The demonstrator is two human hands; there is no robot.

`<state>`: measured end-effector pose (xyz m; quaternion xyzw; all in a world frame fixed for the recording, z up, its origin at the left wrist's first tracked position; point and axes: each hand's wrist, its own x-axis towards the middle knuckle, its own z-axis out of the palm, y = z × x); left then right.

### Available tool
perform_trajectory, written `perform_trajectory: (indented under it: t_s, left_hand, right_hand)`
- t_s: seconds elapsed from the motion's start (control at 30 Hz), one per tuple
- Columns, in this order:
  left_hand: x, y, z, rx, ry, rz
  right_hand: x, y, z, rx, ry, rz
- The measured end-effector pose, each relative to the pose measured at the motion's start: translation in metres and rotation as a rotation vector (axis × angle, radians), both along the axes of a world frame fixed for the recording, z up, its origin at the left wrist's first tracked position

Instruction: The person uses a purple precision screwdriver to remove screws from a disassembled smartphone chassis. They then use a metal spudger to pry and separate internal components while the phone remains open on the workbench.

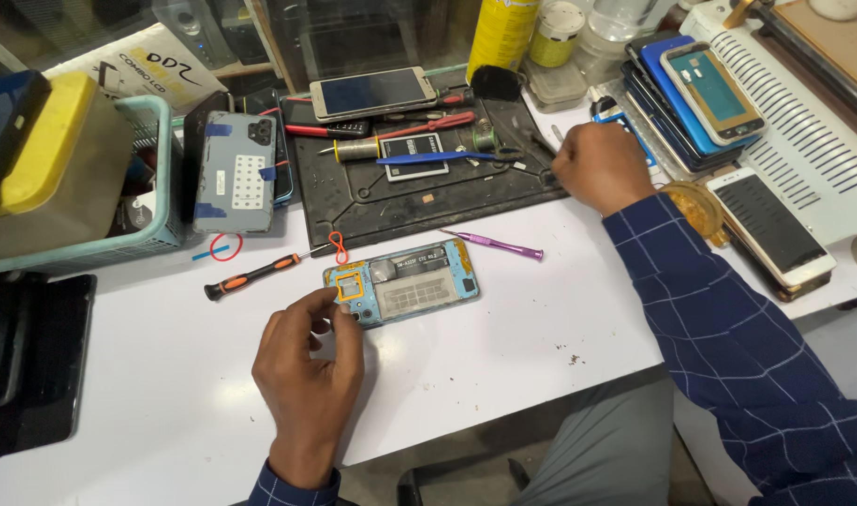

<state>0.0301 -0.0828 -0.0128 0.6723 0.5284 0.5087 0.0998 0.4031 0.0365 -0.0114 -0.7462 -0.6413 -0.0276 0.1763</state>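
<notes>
An opened blue phone (402, 282) lies back-up on the white table (503, 319), its inner parts showing. My left hand (309, 365) rests by the phone's left end, fingertips touching it near an orange-framed part. My right hand (601, 165) reaches to the right edge of the black work mat (419, 201), fingers closed around a thin dark tool; what it grips is mostly hidden. A purple screwdriver (494, 245) lies just above the phone. An orange-and-black screwdriver (252, 275) lies to the phone's left.
On the mat lie a phone battery (414, 155), a blue tool, a red-handled tool and a gold phone (372, 92). A stack of phones (695, 94) and a white phone (770, 225) sit at right. A teal basket (119, 239) and grey phone back (236, 173) stand at left.
</notes>
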Motion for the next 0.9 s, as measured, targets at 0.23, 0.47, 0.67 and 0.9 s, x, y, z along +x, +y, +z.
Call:
perform_trajectory:
  t_s: [0.23,0.47,0.67,0.9]
  left_hand:
    - [0.0,0.001,-0.001,0.003,-0.023,-0.019]
    - [-0.001,0.001,-0.001,0.009,-0.021,-0.02]
    - [-0.001,0.002,-0.001,0.0,-0.019,-0.018]
    - [-0.002,0.002,0.0,0.016,-0.008,-0.018]
  right_hand:
    - [0.012,0.009,0.0,0.1,-0.095,0.021]
    - [0.0,0.018,-0.01,0.089,-0.071,0.027]
    - [-0.004,0.034,-0.013,0.151,-0.095,0.056]
    - [-0.008,0.053,-0.017,-0.01,-0.088,0.038]
